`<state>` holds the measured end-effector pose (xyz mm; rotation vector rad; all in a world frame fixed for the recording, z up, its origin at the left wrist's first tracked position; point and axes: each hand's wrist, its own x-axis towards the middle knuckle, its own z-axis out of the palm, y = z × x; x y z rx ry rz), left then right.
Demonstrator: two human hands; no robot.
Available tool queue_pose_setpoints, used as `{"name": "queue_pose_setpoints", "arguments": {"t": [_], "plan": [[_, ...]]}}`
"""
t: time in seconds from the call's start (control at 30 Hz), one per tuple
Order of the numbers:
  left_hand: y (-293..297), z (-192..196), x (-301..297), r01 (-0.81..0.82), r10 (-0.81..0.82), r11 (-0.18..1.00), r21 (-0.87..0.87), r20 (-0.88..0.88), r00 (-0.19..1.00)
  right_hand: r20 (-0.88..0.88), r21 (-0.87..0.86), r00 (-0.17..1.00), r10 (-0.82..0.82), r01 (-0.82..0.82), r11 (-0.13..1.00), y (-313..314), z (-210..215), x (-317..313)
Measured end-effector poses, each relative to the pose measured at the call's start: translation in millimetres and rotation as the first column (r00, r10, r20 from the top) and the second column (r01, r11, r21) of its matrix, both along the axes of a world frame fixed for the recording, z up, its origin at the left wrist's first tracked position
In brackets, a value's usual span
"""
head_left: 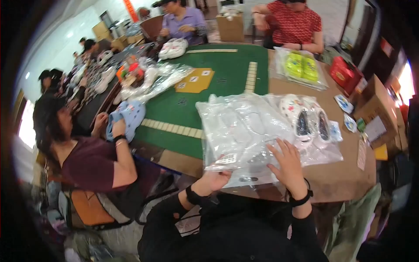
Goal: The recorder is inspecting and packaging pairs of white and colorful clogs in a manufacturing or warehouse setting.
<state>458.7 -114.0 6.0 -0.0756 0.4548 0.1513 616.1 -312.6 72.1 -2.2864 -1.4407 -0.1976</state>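
A stack of clear plastic bags (244, 124) lies in front of me at the table's near side. My left hand (217, 179) is closed on the near left corner of the bags, with most of its fingers hidden beneath the plastic. Spread fingers of my right hand (286, 162) rest on the near right part of the bags. Just beyond that hand, a pair of white clogs (293, 109) with small colourful charms lies on or in clear plastic.
A green-topped table (235, 65) carries rows of pale tiles (172, 128). Yellow-green clogs (301, 66) in plastic lie far right, near a red bag (345, 74) and cardboard box (377, 111). At left a co-worker holds blue clogs (131, 117); other people sit across.
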Motion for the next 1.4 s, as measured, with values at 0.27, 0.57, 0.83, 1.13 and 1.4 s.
{"name": "queue_pose_setpoints", "arguments": {"t": [0.27,0.57,0.83,1.13,1.4], "plan": [[9,-20,-15,0.279,-0.283,0.945,0.172,-0.002,0.959,0.091,0.265,0.973,-0.213,0.182,0.947,-20,0,17],[11,36,-40,0.233,0.244,-0.081,0.969,-0.208,0.947,-0.047,0.225,0.978,-0.203,0.209,0.952,-27,-18,7],[-11,3,-18,0.310,0.285,-0.890,0.336,-0.123,0.951,-0.074,0.206,0.988,-0.134,0.147,0.967,-25,-18,2],[-23,-22,-4,0.424,0.390,-0.865,0.269,-0.171,0.905,-0.497,0.113,0.851,0.170,-0.131,0.985,-42,46,-21],[-31,-47,1,0.481,0.462,-0.847,0.226,-0.133,0.877,-0.141,0.696,0.368,0.919,-0.623,0.356,-44,89,-50]]}}
